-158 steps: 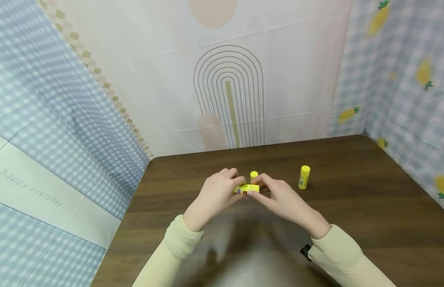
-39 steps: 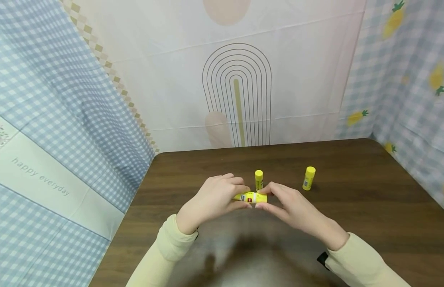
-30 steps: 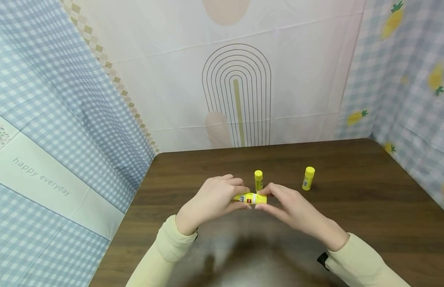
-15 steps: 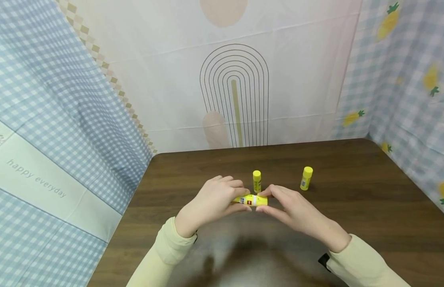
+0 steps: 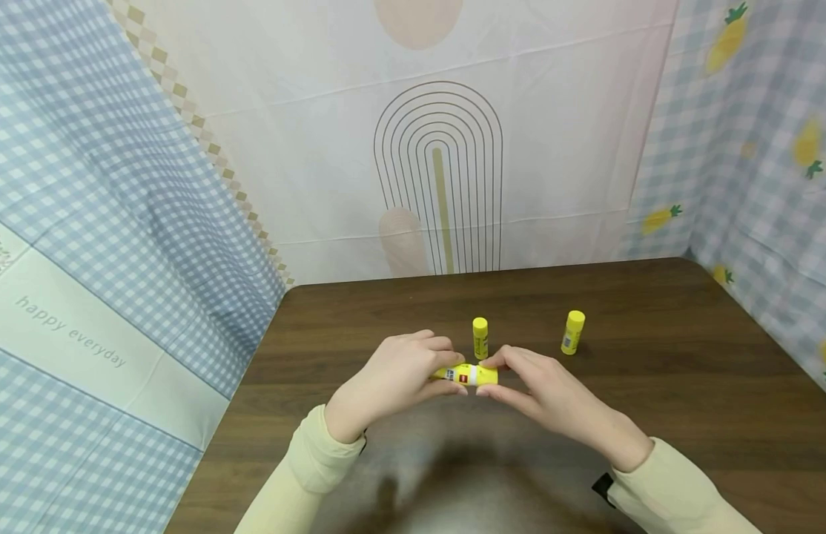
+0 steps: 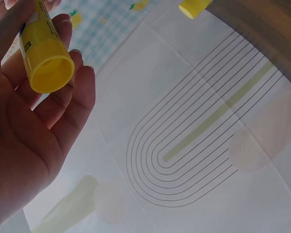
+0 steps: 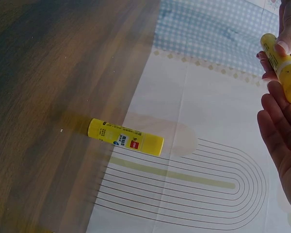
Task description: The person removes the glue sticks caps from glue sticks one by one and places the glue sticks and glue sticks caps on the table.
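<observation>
Both hands hold one yellow glue stick (image 5: 463,375) lengthwise between them above the table, its cap toward the right. My left hand (image 5: 398,374) grips the body end with curled fingers. With thumb and fingertips, my right hand (image 5: 543,386) pinches the cap end, and a white band shows beside the cap. In the left wrist view the hollow bottom of the held glue stick (image 6: 44,53) faces the camera. A second glue stick (image 5: 480,341) stands upright just behind the hands. Farther right stands a third glue stick (image 5: 573,332).
The dark wooden table (image 5: 626,311) meets a white cloth backdrop (image 5: 553,148) printed with arches. Blue checked curtains (image 5: 153,200) hang at the left and right. Pale yellow sleeves (image 5: 329,445) cover both forearms.
Since the oldest frame, both hands with the glue stick have come lower and nearer, uncovering the glue stick behind them. Over the last second they have barely moved.
</observation>
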The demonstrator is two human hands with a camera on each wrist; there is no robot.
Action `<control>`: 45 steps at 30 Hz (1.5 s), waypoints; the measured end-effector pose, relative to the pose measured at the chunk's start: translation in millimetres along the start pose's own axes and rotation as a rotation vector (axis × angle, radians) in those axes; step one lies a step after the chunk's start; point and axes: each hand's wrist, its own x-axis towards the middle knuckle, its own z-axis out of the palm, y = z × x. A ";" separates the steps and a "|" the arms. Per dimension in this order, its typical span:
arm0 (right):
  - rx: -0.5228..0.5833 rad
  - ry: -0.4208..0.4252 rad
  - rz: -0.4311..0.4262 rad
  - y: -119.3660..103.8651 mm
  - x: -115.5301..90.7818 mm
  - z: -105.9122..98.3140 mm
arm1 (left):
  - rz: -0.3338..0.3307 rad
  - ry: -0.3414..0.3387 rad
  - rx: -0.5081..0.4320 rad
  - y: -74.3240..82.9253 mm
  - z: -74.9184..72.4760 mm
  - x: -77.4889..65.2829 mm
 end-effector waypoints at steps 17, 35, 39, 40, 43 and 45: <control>0.009 0.022 -0.037 0.6 -2.3 -4.1 | 0.016 0.012 -0.029 2.9 -0.5 1.2; 0.017 0.021 -0.063 3.2 -3.9 -2.1 | 0.026 0.069 -0.044 1.7 6.6 -3.2; 0.021 0.007 -0.061 2.9 -3.7 -0.9 | 0.027 0.054 -0.041 1.5 5.7 -4.9; 0.021 0.005 -0.063 2.8 -3.5 -0.5 | 0.028 0.052 -0.044 1.3 5.6 -5.3; 0.022 0.007 -0.078 2.6 -3.0 0.8 | 0.028 0.044 -0.052 0.6 5.8 -6.6; 0.023 0.001 -0.080 2.3 -2.9 1.6 | 0.028 0.044 -0.051 0.3 5.8 -7.7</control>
